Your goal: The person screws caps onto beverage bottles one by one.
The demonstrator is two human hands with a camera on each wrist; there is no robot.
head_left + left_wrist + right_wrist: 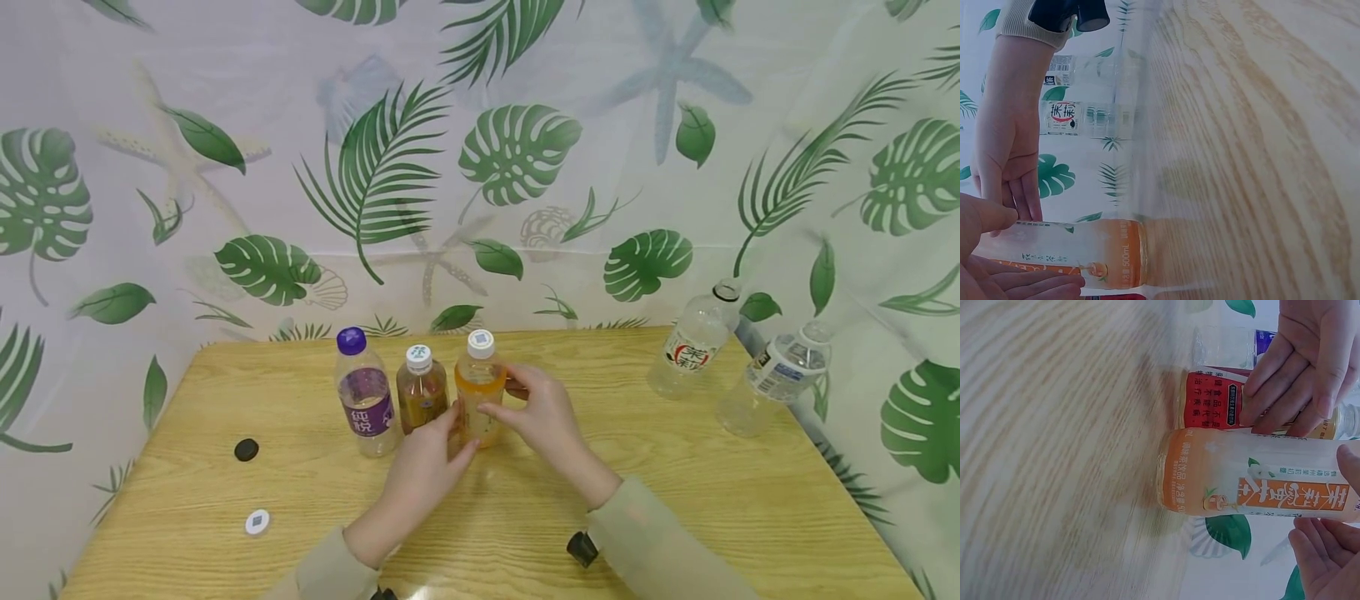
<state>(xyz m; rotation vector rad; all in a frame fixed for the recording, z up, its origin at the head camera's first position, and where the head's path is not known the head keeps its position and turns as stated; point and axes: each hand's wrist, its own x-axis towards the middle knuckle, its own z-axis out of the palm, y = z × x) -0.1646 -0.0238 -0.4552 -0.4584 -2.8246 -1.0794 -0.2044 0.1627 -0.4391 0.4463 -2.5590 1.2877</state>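
Note:
An upright orange-labelled drink bottle (480, 387) with a white cap stands on the table between both hands. My right hand (546, 417) holds it from the right, thumb on the front and fingers at its far side. At its left side, my left hand (427, 462) has its fingers extended between this bottle and a brown drink bottle (422, 387), with the thumb spread in front. The brown bottle's red label (1216, 400) shows in the right wrist view. Left of it stands a clear bottle (366, 400) with a purple label and purple cap.
Two clear, uncapped bottles stand at the right: one with a red-and-white label (688, 350), the other with a blue-and-white label (783, 371). A black cap (246, 450) and a white cap (257, 522) lie on the left of the wooden table (525, 517). Leaf-patterned cloth hangs behind.

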